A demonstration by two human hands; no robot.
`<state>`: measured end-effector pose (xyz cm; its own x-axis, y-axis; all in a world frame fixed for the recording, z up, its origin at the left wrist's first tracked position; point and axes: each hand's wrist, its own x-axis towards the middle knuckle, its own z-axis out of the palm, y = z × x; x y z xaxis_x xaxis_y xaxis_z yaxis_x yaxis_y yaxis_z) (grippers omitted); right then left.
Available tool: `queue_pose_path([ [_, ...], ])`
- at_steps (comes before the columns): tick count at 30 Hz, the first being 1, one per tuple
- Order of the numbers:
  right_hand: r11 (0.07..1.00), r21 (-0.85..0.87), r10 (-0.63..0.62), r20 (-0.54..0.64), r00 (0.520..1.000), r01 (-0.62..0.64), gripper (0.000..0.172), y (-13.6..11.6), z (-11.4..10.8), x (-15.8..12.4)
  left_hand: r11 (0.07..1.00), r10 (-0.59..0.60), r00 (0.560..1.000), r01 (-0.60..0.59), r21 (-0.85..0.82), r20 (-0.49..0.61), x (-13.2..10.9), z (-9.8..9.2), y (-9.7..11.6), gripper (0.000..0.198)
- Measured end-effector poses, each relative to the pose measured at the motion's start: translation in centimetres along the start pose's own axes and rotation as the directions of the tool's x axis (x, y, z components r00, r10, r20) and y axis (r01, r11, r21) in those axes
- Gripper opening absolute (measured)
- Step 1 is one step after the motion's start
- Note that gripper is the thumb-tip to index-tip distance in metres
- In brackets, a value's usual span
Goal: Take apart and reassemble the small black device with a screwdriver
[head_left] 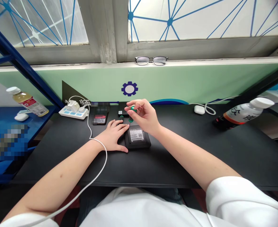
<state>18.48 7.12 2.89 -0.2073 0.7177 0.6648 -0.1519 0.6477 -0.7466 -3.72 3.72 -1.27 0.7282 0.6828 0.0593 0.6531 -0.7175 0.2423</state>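
My right hand (144, 116) has its fingers closed round a small green screwdriver (133, 109). The screwdriver stands upright with its shaft pointing down at the far left corner of a black device (139, 144); I cannot tell whether its tip sits in a screw. A white printed label (136, 135) covers the middle of the device's upper face. My left hand (111, 135) lies spread along the device's left side, thumb near its front corner and fingertips by its far edge. Just beyond those fingers shows the green end of another tool (121, 118), mostly hidden.
A black box (122, 109) lies behind the device, and a phone (100, 118) is to its left. The power strip's (73, 112) white cable crosses my left forearm. Bottles stand on both sides; the right one (244, 114) is near an earbud case (199, 109). Glasses (151, 60) rest on the sill.
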Motion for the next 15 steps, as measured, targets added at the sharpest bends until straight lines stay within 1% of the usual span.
queue_pose_path([
  [2, 0.995, -0.081, -0.059, 0.021, 0.998, 0.060, 0.024, -0.20, -0.14, 0.13, 1.000, 0.000, 1.000, 0.000, 0.003, 0.002, -0.02, -0.02, 0.02, 0.122],
  [4, 0.968, -0.186, -0.160, 0.050, 0.986, 0.167, 0.015, -0.41, -0.39, 0.28, 1.000, -0.003, 1.000, 0.003, 0.004, -0.001, -0.02, -0.06, 0.02, 0.122],
  [6, 0.928, -0.261, -0.258, 0.068, 0.964, 0.267, 0.014, -0.51, -0.65, 0.36, 1.000, -0.006, 1.000, 0.006, 0.000, -0.002, 0.01, -0.09, 0.00, 0.122],
  [7, 0.912, -0.284, -0.289, 0.068, 0.955, 0.296, 0.016, -0.50, -0.75, 0.36, 1.000, -0.007, 1.000, 0.007, -0.004, -0.002, 0.03, -0.10, -0.01, 0.122],
  [9, 0.899, -0.315, -0.303, 0.055, 0.951, 0.305, 0.021, -0.35, -0.89, 0.27, 1.000, -0.007, 1.000, 0.006, -0.013, -0.002, 0.06, -0.13, -0.03, 0.122],
  [12, 0.903, -0.332, -0.278, 0.035, 0.960, 0.274, 0.026, -0.01, -0.97, 0.07, 1.000, -0.008, 1.000, 0.008, -0.016, 0.002, 0.06, -0.18, -0.03, 0.121],
  [15, 0.898, -0.339, -0.287, 0.028, 0.957, 0.279, 0.028, 0.19, -0.91, 0.08, 1.000, -0.010, 1.000, 0.010, -0.015, 0.012, 0.04, -0.23, 0.00, 0.121],
])
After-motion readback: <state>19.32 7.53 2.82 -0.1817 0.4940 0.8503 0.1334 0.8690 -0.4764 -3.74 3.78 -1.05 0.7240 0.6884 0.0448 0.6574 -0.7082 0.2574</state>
